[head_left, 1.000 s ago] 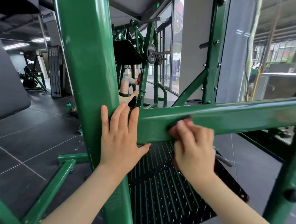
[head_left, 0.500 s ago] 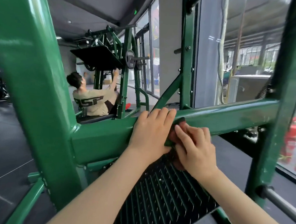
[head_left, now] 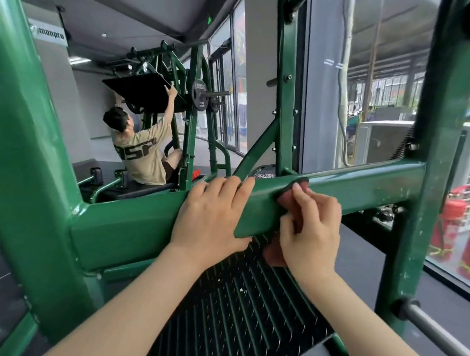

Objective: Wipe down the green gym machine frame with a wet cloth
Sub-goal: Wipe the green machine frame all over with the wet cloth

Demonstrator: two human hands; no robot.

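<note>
A green horizontal frame bar [head_left: 365,185] of the gym machine crosses the view at chest height, joined to a thick green upright [head_left: 24,143] on the left and another upright [head_left: 433,162] on the right. My right hand [head_left: 312,226] grips a reddish-pink cloth [head_left: 289,199] wrapped around the bar; part of the cloth hangs below the bar. My left hand [head_left: 215,215] rests flat on the bar just left of the cloth, fingers straight over the top edge.
A black ribbed footplate [head_left: 236,310] lies below the bar. A grey metal peg [head_left: 438,336] sticks out at lower right. Behind, a person [head_left: 142,150] works at another green machine [head_left: 193,114]. Red fire extinguishers [head_left: 450,229] stand beyond the glass at right.
My left hand moved from the left upright onto the horizontal bar beside the cloth. My right hand and cloth slid slightly right along the bar. The view turned right and closer.
</note>
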